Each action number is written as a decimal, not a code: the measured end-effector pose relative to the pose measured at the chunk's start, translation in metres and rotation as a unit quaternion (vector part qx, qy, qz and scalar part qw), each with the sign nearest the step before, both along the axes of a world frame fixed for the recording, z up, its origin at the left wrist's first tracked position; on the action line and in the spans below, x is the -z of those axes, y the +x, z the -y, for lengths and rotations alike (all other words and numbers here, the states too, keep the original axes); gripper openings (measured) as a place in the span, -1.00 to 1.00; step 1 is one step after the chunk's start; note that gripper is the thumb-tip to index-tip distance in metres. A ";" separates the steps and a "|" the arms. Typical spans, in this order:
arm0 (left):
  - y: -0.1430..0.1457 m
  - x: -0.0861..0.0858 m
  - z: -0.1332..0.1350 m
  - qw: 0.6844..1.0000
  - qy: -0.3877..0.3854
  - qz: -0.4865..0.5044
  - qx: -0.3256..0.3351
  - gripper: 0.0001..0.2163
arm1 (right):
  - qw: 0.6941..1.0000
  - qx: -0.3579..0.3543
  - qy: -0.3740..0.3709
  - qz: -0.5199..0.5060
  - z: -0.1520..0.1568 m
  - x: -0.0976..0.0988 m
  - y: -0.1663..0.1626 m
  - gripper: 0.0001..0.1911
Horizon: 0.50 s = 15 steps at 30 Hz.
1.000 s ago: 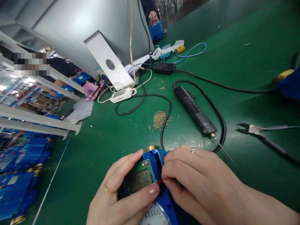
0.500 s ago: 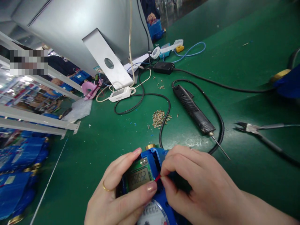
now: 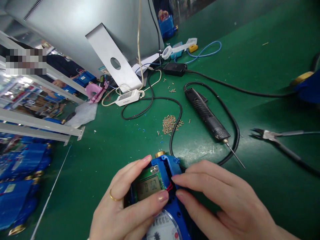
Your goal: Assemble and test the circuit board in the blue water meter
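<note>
My left hand [image 3: 125, 210] is closed around a blue water meter [image 3: 167, 165], thumb across the lower edge of its green circuit board with LCD [image 3: 150, 186]. The meter's brass fitting points away from me and its round dial [image 3: 162, 228] is at the bottom edge. My right hand [image 3: 220, 200] reaches in from the right. Its forefinger and thumb tips are pinched at a thin red wire [image 3: 170, 187] beside the board, with the other fingers stretched out.
On the green mat lie a black electric screwdriver [image 3: 206, 115] with looping cable, a pile of small brass screws [image 3: 170, 122], and pliers [image 3: 272, 136] at right. A monitor stand [image 3: 112, 63] rises behind. Several blue meters [image 3: 22, 186] sit at left. Another person's hands [image 3: 163, 14] work far off.
My right hand's fingers have straightened and flattened, staying at the red wire. The meter has shifted slightly away from me in my left hand.
</note>
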<state>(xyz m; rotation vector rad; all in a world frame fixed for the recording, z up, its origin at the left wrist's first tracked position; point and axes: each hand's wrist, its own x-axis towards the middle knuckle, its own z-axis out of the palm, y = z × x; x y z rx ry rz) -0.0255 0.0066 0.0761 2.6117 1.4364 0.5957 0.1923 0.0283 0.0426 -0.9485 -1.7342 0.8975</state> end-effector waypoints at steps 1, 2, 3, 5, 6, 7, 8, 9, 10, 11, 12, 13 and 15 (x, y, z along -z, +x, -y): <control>0.000 0.000 0.000 1.000 -0.001 -0.004 0.001 -0.72 | 1.000 -0.002 -0.001 -0.001 -0.001 0.000 -0.001 -0.82; -0.001 0.000 0.000 1.000 -0.001 -0.006 -0.002 -0.74 | 1.000 -0.006 0.000 -0.002 -0.002 0.000 -0.002 -0.83; -0.001 0.000 0.000 1.000 -0.002 -0.006 -0.005 -0.74 | 1.000 -0.011 -0.004 0.000 -0.002 0.001 -0.003 -0.84; 0.000 0.001 0.001 1.000 -0.002 -0.003 -0.016 -0.74 | 1.000 -0.021 -0.011 0.005 -0.003 0.000 -0.002 -0.86; 0.001 0.002 0.002 1.000 -0.003 -0.001 -0.021 -0.72 | 1.000 -0.026 -0.013 0.008 -0.003 -0.001 -0.002 -0.86; 0.002 0.003 0.002 1.000 -0.004 0.001 -0.031 -0.70 | 1.000 -0.028 -0.007 0.011 -0.003 -0.002 -0.001 -0.87; 0.002 0.003 0.003 0.999 -0.008 0.004 -0.045 -0.66 | 1.000 -0.021 0.000 0.022 -0.003 -0.004 -0.001 -0.87; 0.003 0.003 0.003 0.998 -0.012 0.007 -0.061 -0.64 | 0.999 -0.010 0.015 0.043 -0.002 -0.005 -0.001 -0.86; 0.003 0.003 0.003 0.997 -0.019 0.007 -0.072 -0.61 | 0.997 0.001 0.036 0.072 -0.001 -0.006 -0.001 -0.84; 0.004 0.002 0.002 0.997 -0.024 0.005 -0.073 -0.61 | 0.992 0.011 0.060 0.107 0.000 -0.005 -0.001 -0.80; 0.004 0.001 0.001 0.997 -0.025 0.001 -0.067 -0.62 | 0.986 0.021 0.090 0.139 0.002 -0.004 -0.002 -0.77; 0.004 0.000 0.000 0.998 -0.018 -0.001 -0.053 -0.64 | 0.978 0.033 0.121 0.168 0.004 -0.003 -0.003 -0.73; 0.005 -0.002 -0.002 1.000 0.000 -0.007 -0.019 -0.71 | 0.958 0.042 0.191 0.209 0.010 0.003 -0.006 -0.72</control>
